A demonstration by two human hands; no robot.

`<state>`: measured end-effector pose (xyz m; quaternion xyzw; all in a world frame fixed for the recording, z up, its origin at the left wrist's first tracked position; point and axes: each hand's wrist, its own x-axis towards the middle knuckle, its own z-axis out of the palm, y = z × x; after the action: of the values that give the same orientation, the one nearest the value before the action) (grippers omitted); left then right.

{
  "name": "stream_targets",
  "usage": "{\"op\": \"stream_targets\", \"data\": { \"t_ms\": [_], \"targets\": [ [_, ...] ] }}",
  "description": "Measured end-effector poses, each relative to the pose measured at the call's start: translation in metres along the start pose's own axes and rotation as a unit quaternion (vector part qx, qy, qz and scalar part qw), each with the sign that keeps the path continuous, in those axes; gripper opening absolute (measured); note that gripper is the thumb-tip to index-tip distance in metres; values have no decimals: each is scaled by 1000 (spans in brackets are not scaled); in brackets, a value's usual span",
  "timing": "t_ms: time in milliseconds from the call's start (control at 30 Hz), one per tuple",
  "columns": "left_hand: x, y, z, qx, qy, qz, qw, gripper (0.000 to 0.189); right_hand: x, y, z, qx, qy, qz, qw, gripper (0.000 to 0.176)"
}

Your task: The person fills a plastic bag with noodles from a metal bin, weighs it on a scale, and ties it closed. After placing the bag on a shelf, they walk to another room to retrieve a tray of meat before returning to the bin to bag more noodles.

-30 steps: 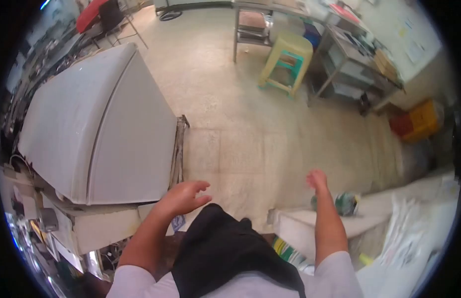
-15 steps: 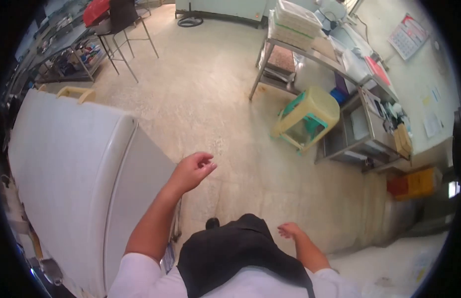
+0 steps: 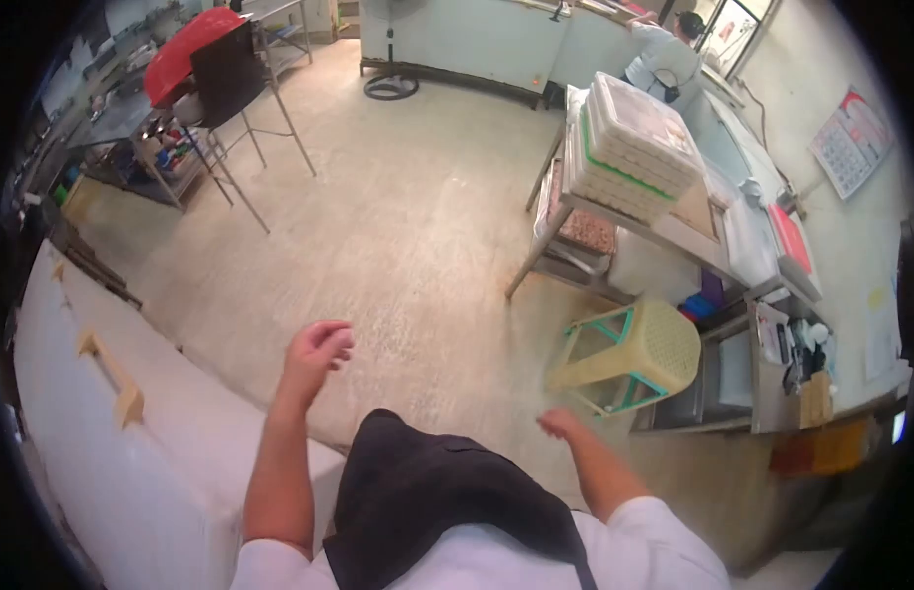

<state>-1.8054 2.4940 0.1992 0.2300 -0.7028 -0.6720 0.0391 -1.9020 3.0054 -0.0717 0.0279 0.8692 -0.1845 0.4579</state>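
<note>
My left hand (image 3: 319,359) is held out over the floor with loosely curled fingers and a gap by the thumb, and nothing is in it. It is close to the white chest freezer (image 3: 172,423) with tan handles, but not touching it. Lower right, my right hand (image 3: 560,424) hangs with its fingers partly bent and slightly blurred; no object shows in it. A yellow plastic stool (image 3: 669,344) with green parts stands just beyond that hand. Between my arms is my black apron (image 3: 447,492).
Stacked white trays (image 3: 639,147) sit on a metal table at right. Beside it is a metal shelf unit (image 3: 772,374). A tall dark chair (image 3: 226,79) with a red item stands at left. A co-worker in white (image 3: 664,59) is at the back. Tiled floor (image 3: 398,206) runs between.
I have moved forward: the stool, trays and table look nearer and lower, and the white freezer has slid back along my left. The co-worker shows more fully. My hands have swung slightly.
</note>
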Motion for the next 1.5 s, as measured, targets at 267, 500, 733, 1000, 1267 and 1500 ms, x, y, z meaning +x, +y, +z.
{"op": "stream_targets", "data": {
  "t_ms": [267,500,733,1000,1267,1500],
  "targets": [
    [278,25,-19,-34,-54,-86,994,29,75,-279,-165,329,189,-158,912,38],
    [499,144,83,109,-305,-20,946,32,110,-280,-149,397,33,121,909,30],
    [650,132,186,50,-366,-132,920,31,187,-240,-136,490,7,327,808,27],
    [808,75,303,-56,-416,-359,833,40,273,-368,-317,485,119,140,855,30],
    [915,-4,500,-48,-427,-449,783,43,379,-361,-383,724,236,285,583,60],
    [997,-47,665,14,-407,-259,876,39,429,-265,-405,695,405,387,451,90]
  ]
}}
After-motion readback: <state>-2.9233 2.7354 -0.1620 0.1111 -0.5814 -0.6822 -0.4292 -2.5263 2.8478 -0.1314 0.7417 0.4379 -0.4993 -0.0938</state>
